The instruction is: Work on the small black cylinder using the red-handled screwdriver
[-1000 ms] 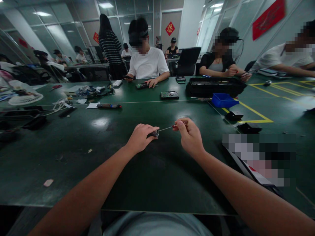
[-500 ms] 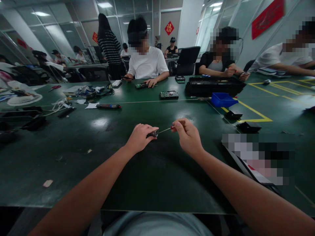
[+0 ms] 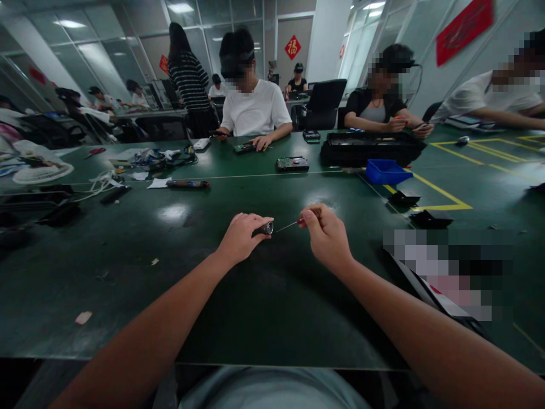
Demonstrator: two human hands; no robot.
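We see the left hand (image 3: 242, 237) closed around a small dark cylinder (image 3: 266, 228). Only the cylinder's silvery end pokes out to the right, past the fingers. The right hand (image 3: 327, 237) pinches the reddish handle of a thin screwdriver (image 3: 289, 225), fingers curled shut on it. The shaft runs left and slightly down, with its tip just beside the silvery end. We cannot tell if they touch.

Both hands sit close together, low over the near-middle of the green table (image 3: 272, 295), and both forearms come in from the near edge.

Farther out on the table we note:
- a pen-like tool (image 3: 187, 183) to the left
- a circuit board (image 3: 293, 165) far of the hands
- a blue bin (image 3: 385, 172) far right
- a long black tray (image 3: 372, 149) just behind the bin
- two small black parts (image 3: 403, 199) near the yellow floor-tape lines on the right

Cables and paper scraps clutter the far left. A person in a white shirt (image 3: 255, 111) sits across the table with hands on the surface. Another person in a dark top (image 3: 377, 111) sits to the right, behind the tray.
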